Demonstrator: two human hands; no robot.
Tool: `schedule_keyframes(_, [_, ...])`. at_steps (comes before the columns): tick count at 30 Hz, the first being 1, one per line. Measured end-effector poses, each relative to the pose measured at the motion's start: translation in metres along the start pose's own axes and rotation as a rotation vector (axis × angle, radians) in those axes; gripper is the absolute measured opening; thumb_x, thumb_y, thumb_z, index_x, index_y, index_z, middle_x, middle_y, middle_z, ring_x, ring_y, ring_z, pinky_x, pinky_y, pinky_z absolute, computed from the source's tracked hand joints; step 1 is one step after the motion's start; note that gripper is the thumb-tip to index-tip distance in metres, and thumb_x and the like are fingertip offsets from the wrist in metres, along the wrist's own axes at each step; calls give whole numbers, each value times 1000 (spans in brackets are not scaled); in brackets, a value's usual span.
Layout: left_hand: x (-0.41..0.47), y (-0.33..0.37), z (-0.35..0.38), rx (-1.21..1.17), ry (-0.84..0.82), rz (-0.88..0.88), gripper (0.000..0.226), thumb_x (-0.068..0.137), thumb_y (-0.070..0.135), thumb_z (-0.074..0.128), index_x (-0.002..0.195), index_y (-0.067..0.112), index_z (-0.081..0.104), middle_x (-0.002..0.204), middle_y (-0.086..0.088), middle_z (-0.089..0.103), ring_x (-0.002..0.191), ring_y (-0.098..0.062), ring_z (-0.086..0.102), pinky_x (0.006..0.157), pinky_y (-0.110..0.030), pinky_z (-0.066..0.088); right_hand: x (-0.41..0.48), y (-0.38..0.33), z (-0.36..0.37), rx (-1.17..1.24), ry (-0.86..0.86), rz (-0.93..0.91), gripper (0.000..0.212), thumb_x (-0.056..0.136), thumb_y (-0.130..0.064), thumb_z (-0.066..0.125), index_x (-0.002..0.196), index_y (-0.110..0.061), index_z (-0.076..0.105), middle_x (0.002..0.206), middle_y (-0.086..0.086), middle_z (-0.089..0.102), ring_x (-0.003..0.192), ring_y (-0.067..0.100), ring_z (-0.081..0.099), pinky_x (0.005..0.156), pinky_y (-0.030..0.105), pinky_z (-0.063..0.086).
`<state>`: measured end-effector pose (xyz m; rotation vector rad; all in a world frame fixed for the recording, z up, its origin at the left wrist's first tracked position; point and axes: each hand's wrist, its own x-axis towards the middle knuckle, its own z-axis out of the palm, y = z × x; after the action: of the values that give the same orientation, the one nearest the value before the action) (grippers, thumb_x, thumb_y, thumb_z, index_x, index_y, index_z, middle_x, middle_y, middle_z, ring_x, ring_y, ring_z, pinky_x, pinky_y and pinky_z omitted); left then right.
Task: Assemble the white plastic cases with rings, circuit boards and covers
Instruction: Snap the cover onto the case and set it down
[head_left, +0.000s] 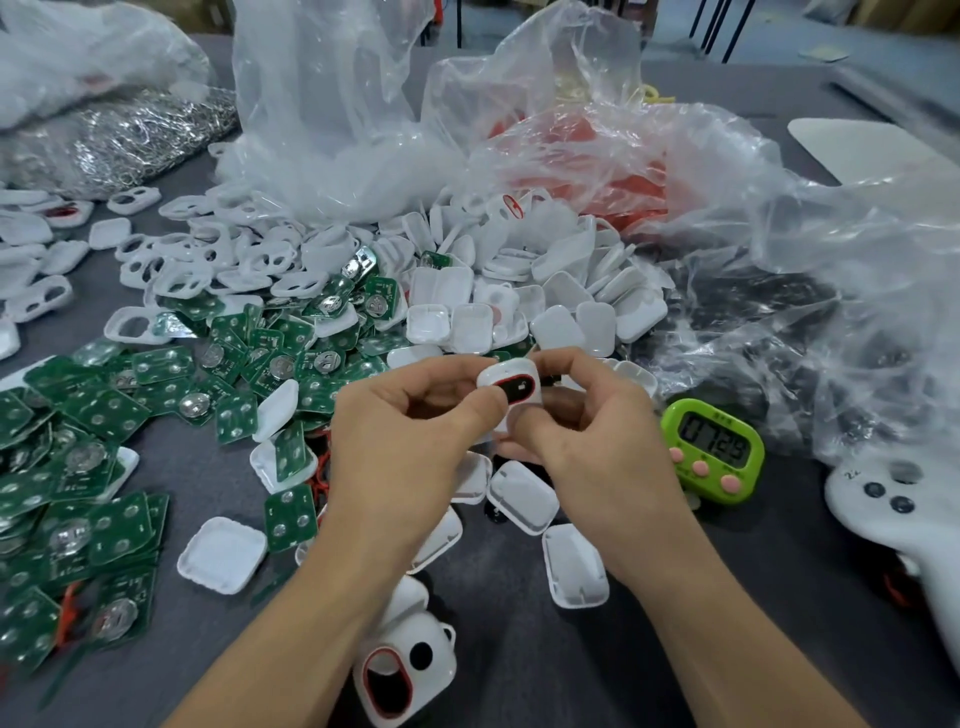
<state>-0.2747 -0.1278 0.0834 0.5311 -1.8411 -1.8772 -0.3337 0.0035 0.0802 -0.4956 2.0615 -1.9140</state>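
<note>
A white case (506, 370) is held between both hands above the grey table (571, 675), its front turned toward the camera. The left hand (410, 436) is curled round the case's left side, with the thumb laid on the lower left of the front. The right hand (592, 431) pinches the right side, its forefinger arched over the top edge and its thumb set under the lower edge. A red ring (511, 382) is seen lining the oval opening in the front. Loose white covers (522, 496) lie just below the hands, and a larger heap of covers (561, 312) lies just beyond them. Green circuit boards (104, 410) are spread to the left. A ringed case (405, 670) lies between the forearms. A green timer (714, 447) stands just right of the right hand. Clear plastic bags (337, 130) are heaped at the far side.
</note>
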Motion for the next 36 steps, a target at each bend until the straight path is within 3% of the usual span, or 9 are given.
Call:
schedule_keyframes(4, [-3,1,-2,51,14,136,24,73,15,86,86,35,83,71,6,77,63,-6,71,60,-18,55,-3,0,0,-239,102,-205,16,89,-14,70,93,-29,68,83,-13,76,76,12,76,69,37,63])
schedule_keyframes(9, [-6,3,-1,48,29,231,28,70,17,85,88,38,82,77,7,79,71,-15,76,67,-20,58,-6,-2,-1,-357,165,-355,23,90,-5,72,94,-26,62,85,-18,74,78,7,74,66,35,60])
schedule_keyframes(13, [-5,4,-4,58,16,321,34,72,7,84,90,36,82,80,8,79,71,-14,76,67,-19,59,-9,-3,1,-375,205,-417,16,92,-13,71,95,-25,62,86,-17,73,81,8,74,65,32,59])
schedule_keyframes(20, [-6,-3,-2,86,36,316,35,77,-3,82,94,27,80,87,6,80,80,-18,78,73,-26,61,-8,-3,-1,-413,258,-502,19,87,-10,75,98,-23,67,88,-13,72,82,7,72,70,30,59])
schedule_keyframes(29, [-8,2,3,49,-11,212,48,62,32,90,109,32,78,93,7,80,87,-17,78,76,-37,63,-5,0,-3,-275,268,-436,31,77,5,84,96,-17,72,96,-17,75,92,1,73,80,16,57])
schedule_keyframes(36, [-9,4,2,135,56,235,35,65,32,89,98,36,80,87,11,79,82,-16,78,77,-42,63,-6,-4,-2,-284,168,-347,23,82,-4,84,97,-18,74,89,-15,76,89,7,74,76,25,60])
